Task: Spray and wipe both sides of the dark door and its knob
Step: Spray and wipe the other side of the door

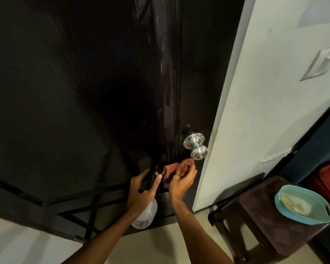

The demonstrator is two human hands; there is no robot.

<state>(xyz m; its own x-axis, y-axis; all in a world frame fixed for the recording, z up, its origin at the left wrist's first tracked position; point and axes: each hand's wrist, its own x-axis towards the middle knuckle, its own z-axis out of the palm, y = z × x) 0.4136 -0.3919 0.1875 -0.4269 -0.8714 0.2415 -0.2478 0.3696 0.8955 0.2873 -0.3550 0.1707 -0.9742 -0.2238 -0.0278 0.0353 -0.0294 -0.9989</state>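
The dark door (74,92) fills the left and centre of my view, shut against its frame. I read pale wet streaks running down it just right of centre, above the knob. Low in the frame, slightly left of centre, my left hand (143,185) is closed round the black trigger head of the spray bottle (147,214). The fingers are wrapped tight on the neck, and the clear body hangs below the wrist in front of the door's bottom panel.

Just beside it to the right, my right hand (181,182) holds the red checked cloth (177,168). The fingers are curled up under it, and the bunched fabric rises above the fingertips against the door. The cloth's left end reaches the left thumb; I cannot tell whether they touch. Its right end sits just under the silver knob (197,147), close to it, and I cannot make out contact there either. The knob stands out from the door near its right edge, a little below mid-height.

Right of the door comes a white wall (255,92), with a pale switch plate (320,63) at upper right. At lower right a dark stool (259,202) stands on the light floor (160,244). It carries a teal basin (293,218) of cloudy water.
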